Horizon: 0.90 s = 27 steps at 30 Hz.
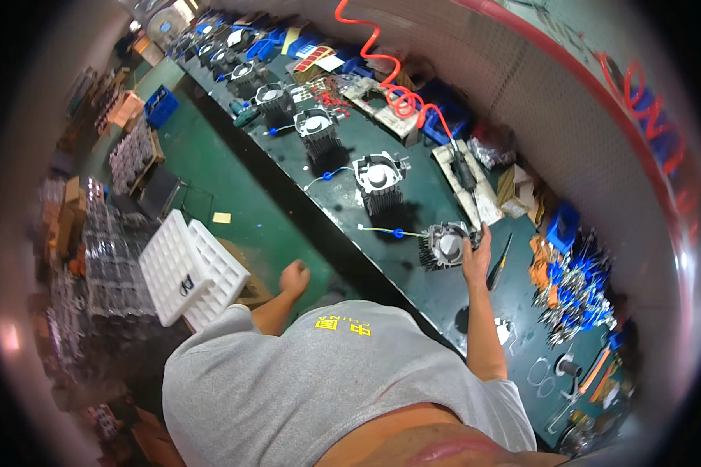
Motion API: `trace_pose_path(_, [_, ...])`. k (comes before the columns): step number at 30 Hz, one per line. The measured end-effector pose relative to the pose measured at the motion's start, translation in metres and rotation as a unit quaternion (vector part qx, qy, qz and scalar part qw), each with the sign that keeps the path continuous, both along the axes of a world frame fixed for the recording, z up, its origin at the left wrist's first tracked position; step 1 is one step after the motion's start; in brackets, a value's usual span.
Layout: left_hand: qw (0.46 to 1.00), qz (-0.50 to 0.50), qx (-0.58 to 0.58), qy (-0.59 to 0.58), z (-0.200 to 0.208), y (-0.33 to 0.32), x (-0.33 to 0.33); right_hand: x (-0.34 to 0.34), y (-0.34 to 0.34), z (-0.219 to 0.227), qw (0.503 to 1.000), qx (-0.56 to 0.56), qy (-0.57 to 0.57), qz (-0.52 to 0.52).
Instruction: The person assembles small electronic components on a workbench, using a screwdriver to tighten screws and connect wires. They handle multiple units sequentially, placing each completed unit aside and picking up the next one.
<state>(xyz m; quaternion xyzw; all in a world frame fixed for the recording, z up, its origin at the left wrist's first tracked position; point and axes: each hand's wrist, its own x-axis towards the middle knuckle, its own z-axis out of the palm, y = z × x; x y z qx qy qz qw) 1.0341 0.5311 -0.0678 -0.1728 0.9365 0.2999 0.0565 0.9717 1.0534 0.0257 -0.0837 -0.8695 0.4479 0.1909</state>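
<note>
One finned metal housing [445, 247] on the green bench [424, 289], just left of the right hand [477, 262]. Thumb and forefinger spread at its right edge; cannot tell whether they grip. Left hand [294, 279] curled closed, well apart, off the bench.

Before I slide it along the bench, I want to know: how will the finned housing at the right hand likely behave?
The finned housing is probably stiff and fairly heavy for its size, as its body looks like metal. Its blocky shape suggests sliding rather than rolling. The thin lead looks floppy and may trail or snag.
</note>
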Motion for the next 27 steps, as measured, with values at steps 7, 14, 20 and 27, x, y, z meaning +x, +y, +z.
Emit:
trace_pose_path(7, [0.973,0.185,-0.017,-0.138,-0.048,-0.094,0.09,0.016,-0.019,0.024,0.992,-0.025,0.058,-0.105])
trace_pose_path(14, [0.947,0.308,0.09,0.0,-0.101,-0.18,0.048,-0.002,-0.147,0.081,0.962,0.177,0.144,-0.149])
trace_pose_path(20, [0.894,0.382,0.217,0.089,-0.092,-0.259,-0.024,-0.023,-0.193,0.073,0.94,0.269,0.15,-0.148])
trace_pose_path(27, [0.852,0.45,0.266,0.029,-0.108,-0.312,-0.01,-0.088,-0.277,0.093,0.975,0.155,0.156,-0.028])
